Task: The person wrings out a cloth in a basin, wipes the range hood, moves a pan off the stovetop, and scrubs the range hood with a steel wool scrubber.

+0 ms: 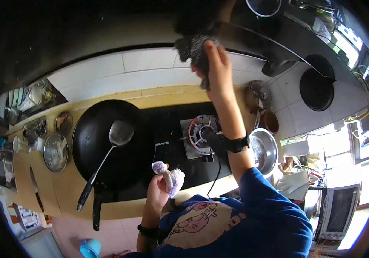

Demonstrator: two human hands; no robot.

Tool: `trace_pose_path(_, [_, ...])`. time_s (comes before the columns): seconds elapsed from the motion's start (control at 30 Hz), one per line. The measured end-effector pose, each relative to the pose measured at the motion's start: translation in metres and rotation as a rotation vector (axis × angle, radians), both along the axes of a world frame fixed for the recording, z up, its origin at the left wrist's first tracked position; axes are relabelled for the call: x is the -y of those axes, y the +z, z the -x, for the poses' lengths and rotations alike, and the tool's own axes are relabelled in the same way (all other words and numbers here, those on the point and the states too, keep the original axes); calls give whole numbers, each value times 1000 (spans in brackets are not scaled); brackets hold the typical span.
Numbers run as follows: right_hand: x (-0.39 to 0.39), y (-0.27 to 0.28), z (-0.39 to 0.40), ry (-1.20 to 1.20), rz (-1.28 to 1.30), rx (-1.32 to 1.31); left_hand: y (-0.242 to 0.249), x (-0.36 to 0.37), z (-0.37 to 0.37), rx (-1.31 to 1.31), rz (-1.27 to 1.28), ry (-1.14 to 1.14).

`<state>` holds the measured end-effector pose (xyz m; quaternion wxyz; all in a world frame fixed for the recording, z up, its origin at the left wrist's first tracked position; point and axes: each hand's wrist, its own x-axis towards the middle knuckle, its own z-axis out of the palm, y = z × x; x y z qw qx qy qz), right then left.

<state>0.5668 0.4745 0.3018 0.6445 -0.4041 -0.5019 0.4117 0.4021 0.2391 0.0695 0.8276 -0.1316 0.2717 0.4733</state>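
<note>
My right hand [219,71] is raised high, its fingers closed on a crumpled dark grey cloth [196,50]. The cloth is up at the glossy dark panel [107,30] above the stove, where a dim reflection of it shows; whether it touches cannot be made out. Low in front of my body, my left hand [158,191] is closed on a pale lavender and white knitted cloth [175,181]. That cloth bulges out above the fingers, near the front edge of the black gas stove [167,129]. My right forearm passes beside the bare burner [202,134].
A large black wok [94,159] with a spatula [121,134] lying in it covers the left burner; its handle sticks out over the counter edge. Further left are a metal bowl [56,157] and a knife [35,187]. A steel basin [267,148] stands right of the stove.
</note>
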Motion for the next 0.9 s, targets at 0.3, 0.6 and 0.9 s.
trace_pose_path(0.3, [17, 17, -12, -10, 65, -154, 10, 2, -19, -10, -64, -62])
trace_pose_path(0.6, [-12, -8, -45, 387, 270, -184, 5, 11, -26, 32, 74, -51])
trace_pose_path(0.9, [12, 50, -67, 767, 284, -218, -16, 17, -25, 105, 10, -26])
